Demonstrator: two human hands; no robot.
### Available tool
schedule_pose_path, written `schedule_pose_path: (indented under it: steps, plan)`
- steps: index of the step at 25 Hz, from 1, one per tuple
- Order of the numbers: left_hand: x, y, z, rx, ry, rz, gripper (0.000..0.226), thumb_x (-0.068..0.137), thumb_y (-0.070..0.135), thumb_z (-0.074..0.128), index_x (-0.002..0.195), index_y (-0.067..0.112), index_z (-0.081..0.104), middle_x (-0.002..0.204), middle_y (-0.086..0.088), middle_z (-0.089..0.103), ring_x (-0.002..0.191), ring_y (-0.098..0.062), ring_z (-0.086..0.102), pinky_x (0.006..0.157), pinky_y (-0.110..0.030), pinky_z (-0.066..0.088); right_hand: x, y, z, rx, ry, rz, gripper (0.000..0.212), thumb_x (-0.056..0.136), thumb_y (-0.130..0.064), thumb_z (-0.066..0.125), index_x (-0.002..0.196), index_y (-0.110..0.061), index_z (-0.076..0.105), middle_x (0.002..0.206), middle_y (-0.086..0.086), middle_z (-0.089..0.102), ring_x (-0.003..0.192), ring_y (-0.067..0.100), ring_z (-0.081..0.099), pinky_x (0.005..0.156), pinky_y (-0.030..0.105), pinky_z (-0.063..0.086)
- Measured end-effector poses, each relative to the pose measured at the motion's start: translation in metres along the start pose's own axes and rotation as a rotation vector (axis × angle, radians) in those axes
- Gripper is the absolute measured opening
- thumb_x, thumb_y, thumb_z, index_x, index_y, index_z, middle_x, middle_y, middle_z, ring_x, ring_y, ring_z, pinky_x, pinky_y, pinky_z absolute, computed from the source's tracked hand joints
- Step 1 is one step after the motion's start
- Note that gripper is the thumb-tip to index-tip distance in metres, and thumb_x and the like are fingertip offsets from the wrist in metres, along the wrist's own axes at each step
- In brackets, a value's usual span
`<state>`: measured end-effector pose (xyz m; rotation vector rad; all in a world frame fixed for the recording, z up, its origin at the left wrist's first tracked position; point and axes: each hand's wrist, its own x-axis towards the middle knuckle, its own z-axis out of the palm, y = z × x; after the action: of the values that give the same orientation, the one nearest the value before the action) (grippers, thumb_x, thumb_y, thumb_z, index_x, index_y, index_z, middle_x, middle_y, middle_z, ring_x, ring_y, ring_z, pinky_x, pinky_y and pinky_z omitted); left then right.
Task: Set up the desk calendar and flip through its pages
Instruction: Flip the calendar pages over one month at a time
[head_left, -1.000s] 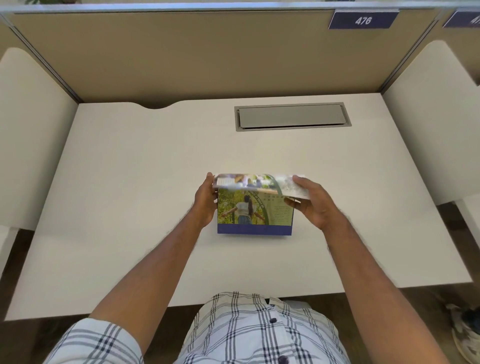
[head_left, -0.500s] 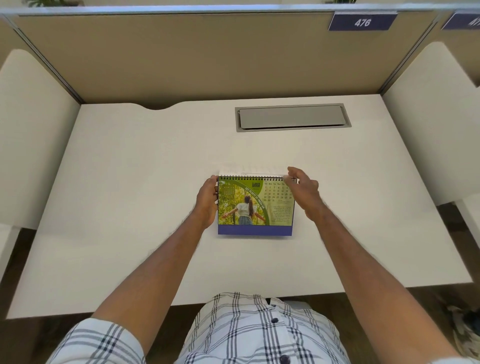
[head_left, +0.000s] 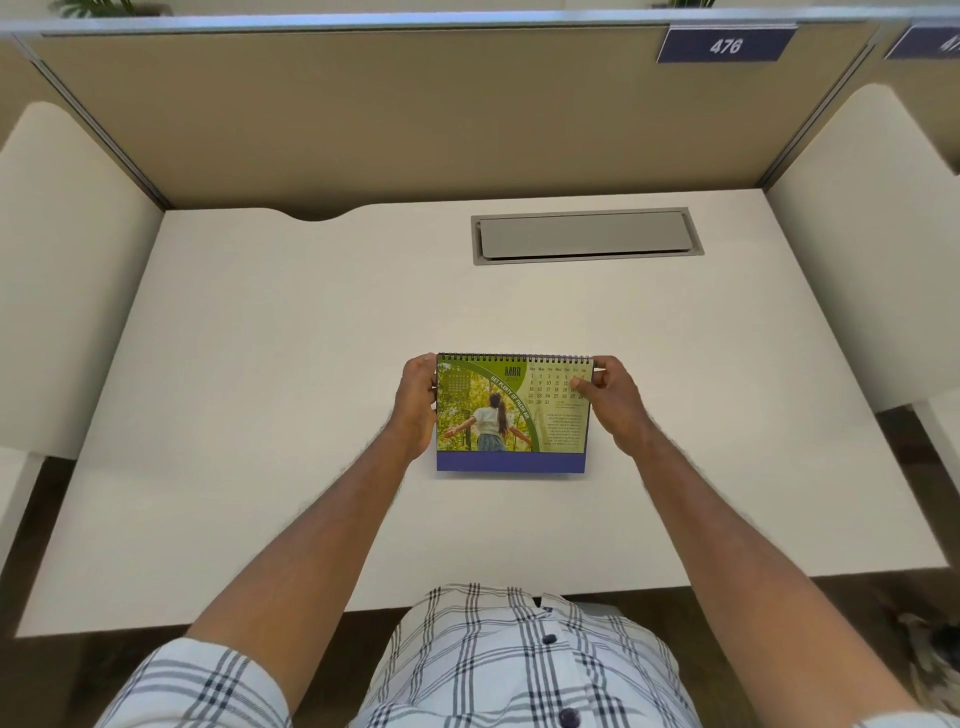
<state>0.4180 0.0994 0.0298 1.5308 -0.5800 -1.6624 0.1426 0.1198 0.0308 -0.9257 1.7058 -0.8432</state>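
Your left hand (head_left: 415, 400) gripping the desk calendar's (head_left: 511, 415) left edge, your right hand (head_left: 613, 400) pinching its upper right corner, thumb on the March page, calendar standing on the white desk (head_left: 260, 389), mid-front, grey cable hatch (head_left: 587, 236) behind, well apart.

The desk calendar (head_left: 513, 415) has glossy printed paper pages bound along the top by a dark wire spiral (head_left: 514, 357). The desk (head_left: 291, 364) has a smooth, matt off-white top. The cable hatch (head_left: 586, 235) looks like matt grey metal or plastic. The back partition (head_left: 415, 119) looks like matt tan cloth. The shirt (head_left: 519, 670) is checked woven cloth.
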Motion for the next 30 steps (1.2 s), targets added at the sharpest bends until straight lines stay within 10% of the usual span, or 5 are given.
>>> schedule_pose_path:
  steps: [10,18,26,30]
  plan:
    - [0.007,-0.004,-0.001,0.007,0.013,-0.041,0.045,0.105,0.042,0.047,0.133,0.009,0.058,0.113,-0.010,0.063,0.106,-0.024,0.059,0.094,-0.045,0.049,-0.022,0.021,0.021,-0.053,0.330,-0.016,0.036,0.096,-0.013,0.063,0.131,-0.014,0.053,0.134,0.004,0.054,0.114,0.023,0.061,0.091,0.040,0.057]
    - [0.009,-0.003,0.001,-0.026,0.015,-0.050,0.041,0.106,0.041,0.046,0.130,0.012,0.061,0.110,-0.007,0.065,0.105,-0.023,0.059,0.084,-0.038,0.051,-0.049,0.043,0.050,-0.212,0.291,-0.070,0.052,0.096,-0.007,0.058,0.147,-0.013,0.048,0.142,0.007,0.041,0.128,0.023,0.049,0.098,0.037,0.055]
    - [0.011,-0.004,0.001,-0.055,0.007,-0.044,0.029,0.105,0.038,0.047,0.119,0.018,0.062,0.105,-0.007,0.066,0.103,-0.023,0.059,0.090,-0.041,0.049,-0.042,0.034,0.033,0.094,0.345,0.064,0.025,0.094,-0.012,0.070,0.115,-0.020,0.060,0.099,0.002,0.068,0.089,0.017,0.070,0.053,0.015,0.052]
    - [0.010,-0.003,0.000,-0.058,0.001,-0.046,0.028,0.106,0.038,0.047,0.120,0.018,0.061,0.105,-0.007,0.064,0.103,-0.023,0.058,0.086,-0.039,0.050,-0.045,0.036,0.030,0.094,0.354,0.085,0.021,0.093,-0.017,0.074,0.111,-0.016,0.063,0.096,0.005,0.074,0.087,0.022,0.075,0.062,0.027,0.059]
